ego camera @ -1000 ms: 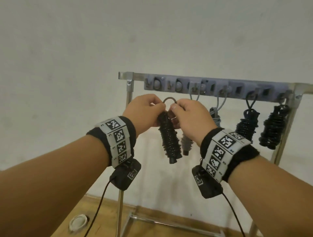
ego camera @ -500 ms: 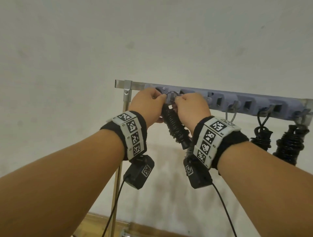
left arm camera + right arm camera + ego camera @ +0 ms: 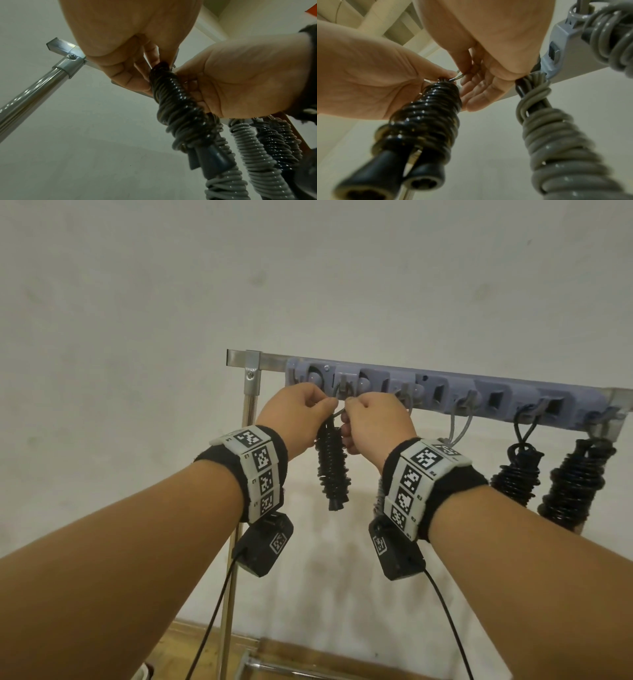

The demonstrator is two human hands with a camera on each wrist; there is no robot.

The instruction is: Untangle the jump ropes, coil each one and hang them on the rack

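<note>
Here, left hand and right hand both pinch the loop of the black coiled rope at a rack hook, frame centre. Grey rope crowds right (hook contact hidden by fingers); two black coils hang far right.

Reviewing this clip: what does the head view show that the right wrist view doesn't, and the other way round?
Only the head view shows the whole rack with two black coils hanging at its right end. Only the right wrist view shows the open handle ends of the held black coiled rope and the thin loop pinched at its top. Both show the left hand and right hand gripping that rope's top beneath the rack.
</note>
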